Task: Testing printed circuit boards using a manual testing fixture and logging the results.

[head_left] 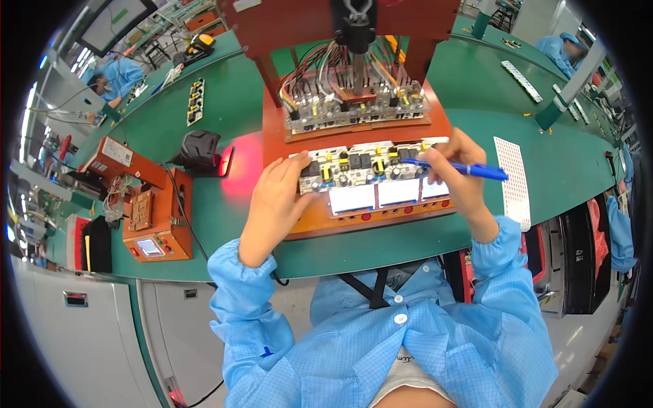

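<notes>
A long white circuit board panel (pixel 360 165) with black, yellow and blue parts is held level in front of the orange-red test fixture (pixel 275 129). My left hand (pixel 275 197) grips its left end, thumb below and fingers at the edge. In my right hand (pixel 462 177) is a blue pen (pixel 473 168), its tip pointing left over the board's right part; those fingers are also at the board's right end. Below the panel, lit white screens (pixel 352 200) show on the fixture's front, partly covered by the board and my hand.
Behind the board stands the fixture's clear wired head (pixel 354 109). A black scanner (pixel 201 151) casts red light at left, beside an orange tester (pixel 160 224). A label sheet (pixel 511 180) lies right. Another board (pixel 196 102) lies far left. Two people in blue work farther off.
</notes>
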Available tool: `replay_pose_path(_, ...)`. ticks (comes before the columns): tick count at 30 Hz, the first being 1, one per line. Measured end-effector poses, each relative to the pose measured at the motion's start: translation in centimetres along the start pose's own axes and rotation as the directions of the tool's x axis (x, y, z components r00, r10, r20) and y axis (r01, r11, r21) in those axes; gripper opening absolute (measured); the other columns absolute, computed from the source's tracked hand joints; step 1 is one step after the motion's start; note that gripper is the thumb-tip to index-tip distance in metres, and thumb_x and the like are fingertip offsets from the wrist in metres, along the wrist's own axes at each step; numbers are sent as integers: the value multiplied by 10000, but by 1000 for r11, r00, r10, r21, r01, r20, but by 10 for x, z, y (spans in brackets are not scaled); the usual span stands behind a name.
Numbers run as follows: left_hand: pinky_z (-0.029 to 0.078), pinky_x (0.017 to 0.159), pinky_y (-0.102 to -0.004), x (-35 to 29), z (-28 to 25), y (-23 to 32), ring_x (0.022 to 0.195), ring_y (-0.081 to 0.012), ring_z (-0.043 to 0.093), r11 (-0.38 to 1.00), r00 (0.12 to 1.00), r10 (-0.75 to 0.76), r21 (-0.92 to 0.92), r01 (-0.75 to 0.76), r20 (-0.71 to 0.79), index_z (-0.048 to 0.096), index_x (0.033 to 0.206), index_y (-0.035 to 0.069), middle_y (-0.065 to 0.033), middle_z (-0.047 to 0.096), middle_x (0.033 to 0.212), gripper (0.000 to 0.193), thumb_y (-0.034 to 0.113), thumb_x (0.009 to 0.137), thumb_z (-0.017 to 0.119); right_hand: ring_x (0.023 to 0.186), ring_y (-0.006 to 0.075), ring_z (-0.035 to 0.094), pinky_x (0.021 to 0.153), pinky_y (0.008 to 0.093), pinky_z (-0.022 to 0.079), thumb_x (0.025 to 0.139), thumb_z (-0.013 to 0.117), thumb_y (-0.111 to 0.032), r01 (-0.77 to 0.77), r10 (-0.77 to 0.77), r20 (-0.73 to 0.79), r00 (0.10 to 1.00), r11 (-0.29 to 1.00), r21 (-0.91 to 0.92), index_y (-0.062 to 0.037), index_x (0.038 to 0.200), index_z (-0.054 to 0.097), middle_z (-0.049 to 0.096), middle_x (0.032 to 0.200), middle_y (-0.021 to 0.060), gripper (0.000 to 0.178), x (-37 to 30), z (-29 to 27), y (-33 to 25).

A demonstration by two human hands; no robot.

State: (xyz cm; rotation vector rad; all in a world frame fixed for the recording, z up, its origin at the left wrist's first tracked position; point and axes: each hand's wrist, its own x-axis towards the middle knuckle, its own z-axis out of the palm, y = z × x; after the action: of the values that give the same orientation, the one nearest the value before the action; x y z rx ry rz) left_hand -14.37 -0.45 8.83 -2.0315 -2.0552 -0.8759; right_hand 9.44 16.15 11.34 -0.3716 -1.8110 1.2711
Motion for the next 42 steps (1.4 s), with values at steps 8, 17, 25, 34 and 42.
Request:
replay_pose_path(8, 475, 880, -411, 0, -9, 6, 1009, -369, 563, 998, 998, 59, -21, -59, 32, 497, 1060, -10, -177, 564, 1127, 477, 18, 643, 727, 469, 76, 502, 434, 172, 379, 861, 587, -42, -34, 63, -550, 833, 997, 62, -84, 722, 407, 516, 615, 38, 231, -54, -88, 33)
replay_pose_path(17, 492, 885, -440, -97, -28, 18, 1027, -316, 577, 838, 854, 285, 545, -2, -434, 498, 1018, 29, -137, 561, 1122, 406, -22, 677, 710, 458, 54, 370, 520, 202, 423, 881, 568, -77, -12, 96, -702, 706, 992, 123, -103, 699, 379, 370, 567, -7, 264, -98, -120, 69)
replay_pose_path(25, 407, 701, -234, -122, -42, 14, 927, -102, 521, 374, 453, -883, -768, 520, -123, 477, 1093, 35, -50, 542, 1040, 424, 56, 735, 705, 502, 57, 471, 567, 188, 438, 899, 551, -76, -26, 155, -629, 762, 977, 210, -102, 698, 388, 447, 592, 3, 260, -95, -108, 77)
replay_pose_path(34, 353, 657, -258, -137, -32, -33, 884, -120, 521, 64, 164, -984, -702, 709, 76, 472, 1120, -1, -42, 566, 977, 561, 297, 736, 752, 488, 48, 434, 573, 187, 437, 903, 549, -74, -44, 145, -687, 712, 986, 163, -102, 707, 376, 453, 573, 7, 263, -120, -118, 77)
replay_pose_path(42, 357, 623, -248, -130, -28, -41, 899, -125, 541, 106, 172, -984, -636, 764, 42, 491, 1088, -2, -67, 574, 967, 533, 299, 735, 753, 466, 32, 411, 487, 156, 360, 905, 553, -88, -96, 144, -691, 708, 990, 107, -106, 709, 391, 466, 567, 7, 255, -128, -115, 78)
